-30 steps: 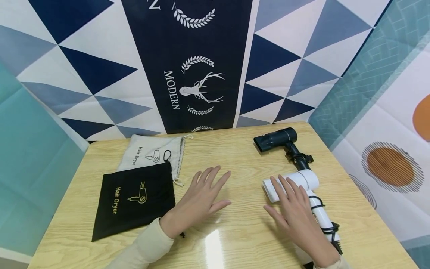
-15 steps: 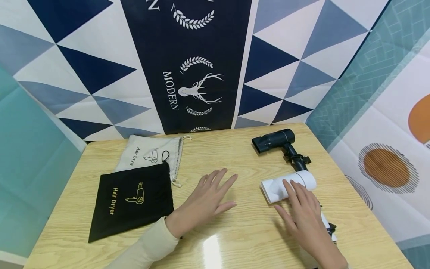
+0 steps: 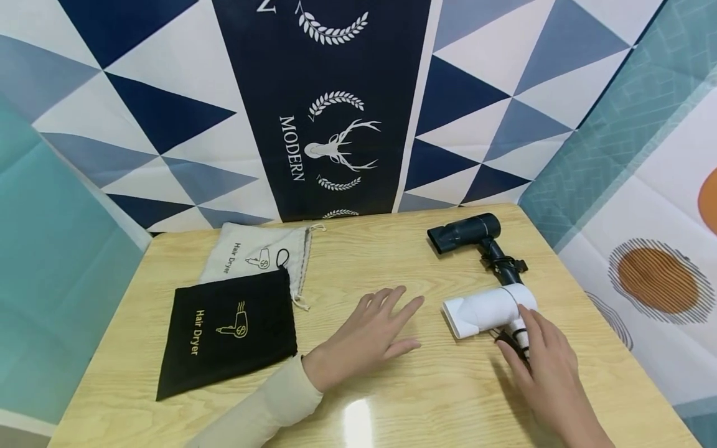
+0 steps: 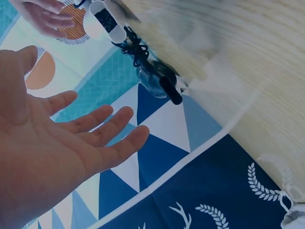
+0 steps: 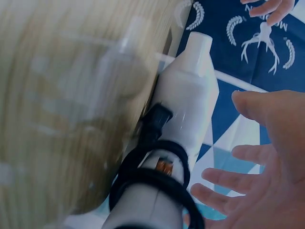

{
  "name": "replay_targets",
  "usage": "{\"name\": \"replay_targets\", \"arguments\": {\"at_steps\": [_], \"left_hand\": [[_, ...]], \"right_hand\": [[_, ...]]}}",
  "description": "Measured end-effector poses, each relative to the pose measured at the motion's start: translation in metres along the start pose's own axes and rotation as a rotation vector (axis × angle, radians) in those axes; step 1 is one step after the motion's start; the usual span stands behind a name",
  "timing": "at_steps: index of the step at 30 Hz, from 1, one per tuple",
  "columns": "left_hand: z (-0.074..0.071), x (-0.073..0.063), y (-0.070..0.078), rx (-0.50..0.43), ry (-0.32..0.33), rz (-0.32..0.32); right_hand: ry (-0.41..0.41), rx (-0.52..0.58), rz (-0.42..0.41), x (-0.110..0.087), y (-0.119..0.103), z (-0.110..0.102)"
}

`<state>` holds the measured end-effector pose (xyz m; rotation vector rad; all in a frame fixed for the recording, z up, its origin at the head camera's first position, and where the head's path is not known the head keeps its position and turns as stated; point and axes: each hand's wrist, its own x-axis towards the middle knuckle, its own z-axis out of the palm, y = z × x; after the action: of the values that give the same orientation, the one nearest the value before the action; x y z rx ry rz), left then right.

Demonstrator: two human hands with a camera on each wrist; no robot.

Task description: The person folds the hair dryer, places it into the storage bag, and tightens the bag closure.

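Observation:
A white hair dryer (image 3: 482, 311) lies on the right of the table, its handle partly hidden by my right hand (image 3: 551, 379). That hand is at the handle, fingers extended. In the right wrist view, a black cord (image 5: 155, 183) wraps the handle, and the fingers (image 5: 224, 179) are spread beside the dryer with a gap between them. My left hand (image 3: 366, 336) hovers over the middle of the table, fingers spread, holding nothing. Behind the white dryer lies a black hair dryer (image 3: 467, 232), its cord bundled around its handle.
On the left, a black drawstring bag (image 3: 187, 367) printed "Hair Dryer" overlaps a white one (image 3: 260, 239) with the same words. The wooden table (image 3: 386, 255) meets a patterned backdrop (image 3: 342, 74) at its far edge. A side panel (image 3: 650, 292) stands to the right.
My right hand has moved right and nearer me, from over the white dryer's barrel to its handle. The left hand has drifted right, away from the bags. Both dryers lie where they were.

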<state>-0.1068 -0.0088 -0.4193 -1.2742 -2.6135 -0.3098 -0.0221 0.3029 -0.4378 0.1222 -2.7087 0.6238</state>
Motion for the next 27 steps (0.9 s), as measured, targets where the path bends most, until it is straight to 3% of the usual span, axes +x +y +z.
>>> {"name": "replay_targets", "arguments": {"at_steps": [7, 20, 27], "left_hand": [[-0.003, 0.01, 0.001, 0.03, 0.018, 0.019], [0.004, 0.027, 0.011, -0.031, -0.072, 0.036], [0.011, 0.039, 0.021, -0.017, -0.1, 0.049]], "right_hand": [[0.017, -0.049, 0.054, -0.004, 0.014, -0.002], [-0.055, -0.076, 0.129, -0.008, 0.023, -0.003], [-0.114, -0.126, 0.156, -0.008, 0.026, -0.006]]}}
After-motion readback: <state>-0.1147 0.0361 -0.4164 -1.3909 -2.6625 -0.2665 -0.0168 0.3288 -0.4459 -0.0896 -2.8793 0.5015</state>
